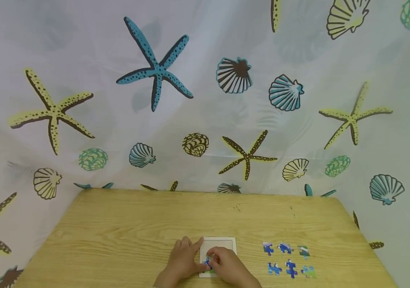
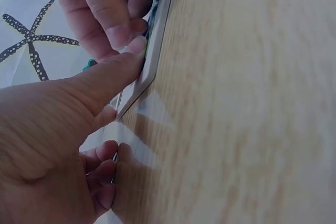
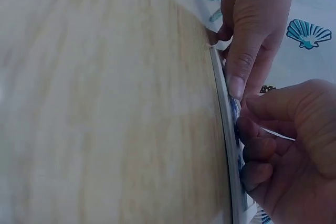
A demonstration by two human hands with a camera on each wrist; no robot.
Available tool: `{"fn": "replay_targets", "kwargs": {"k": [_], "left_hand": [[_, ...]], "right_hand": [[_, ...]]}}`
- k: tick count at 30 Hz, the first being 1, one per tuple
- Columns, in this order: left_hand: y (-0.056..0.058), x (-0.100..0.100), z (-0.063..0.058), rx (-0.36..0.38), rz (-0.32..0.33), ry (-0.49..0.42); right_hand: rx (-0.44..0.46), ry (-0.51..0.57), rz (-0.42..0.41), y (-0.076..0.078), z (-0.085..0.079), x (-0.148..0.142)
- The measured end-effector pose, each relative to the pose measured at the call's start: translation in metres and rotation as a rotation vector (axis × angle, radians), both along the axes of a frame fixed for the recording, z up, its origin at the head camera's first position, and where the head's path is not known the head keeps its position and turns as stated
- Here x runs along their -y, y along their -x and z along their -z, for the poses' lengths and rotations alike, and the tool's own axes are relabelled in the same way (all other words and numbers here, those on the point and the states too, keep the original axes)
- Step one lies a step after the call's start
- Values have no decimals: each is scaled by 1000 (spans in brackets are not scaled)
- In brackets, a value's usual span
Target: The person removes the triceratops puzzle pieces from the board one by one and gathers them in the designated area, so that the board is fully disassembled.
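Note:
A shallow white puzzle tray (image 1: 217, 239) lies on the table, with blue and green jigsaw pieces (image 1: 207, 263) along its lower left part. My left hand (image 1: 184, 259) lies at the tray's left side, its thumb pressing on a piece near the lower edge and its other fingers reaching along the side. Over the tray, my right hand (image 1: 229, 267) has its fingers curled, with thumb and fingertips pinching a small puzzle piece that they mostly hide. Both hands meet at the tray rim (image 3: 223, 95) in the right wrist view. The left thumb (image 2: 118, 72) shows in the left wrist view.
Several loose jigsaw pieces (image 1: 291, 269) lie in two rows right of the tray. The wooden table (image 1: 125, 228) ends at the back against a hanging white cloth (image 1: 197, 116) printed with starfish and shells, which also encloses both sides.

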State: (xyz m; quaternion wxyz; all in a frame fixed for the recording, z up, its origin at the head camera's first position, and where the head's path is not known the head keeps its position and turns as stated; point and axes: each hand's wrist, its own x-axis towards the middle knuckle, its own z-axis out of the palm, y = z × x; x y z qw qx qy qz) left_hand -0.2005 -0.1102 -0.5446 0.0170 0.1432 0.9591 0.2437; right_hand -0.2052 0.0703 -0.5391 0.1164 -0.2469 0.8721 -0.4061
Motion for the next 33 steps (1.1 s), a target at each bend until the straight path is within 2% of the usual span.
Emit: {"fn": "replay_targets", "kwargs": {"k": [5,9,19,27,33], "left_hand": [[0,1,-2,13,21,-8],[2,4,-3,42,62,-26],[6,9,-2,98,123,-45],[5,9,-4,108,121,-60],[5,8,-5,118,114,-64]], "right_hand": [[-18,-22,3,-1,0,0],[-28,-29,-10,0,1,-1],[21,-20,-7,-1,0,-1],[4,-20,2,-3,0,-1],[-9,-11,56,-5,1,1]]}}
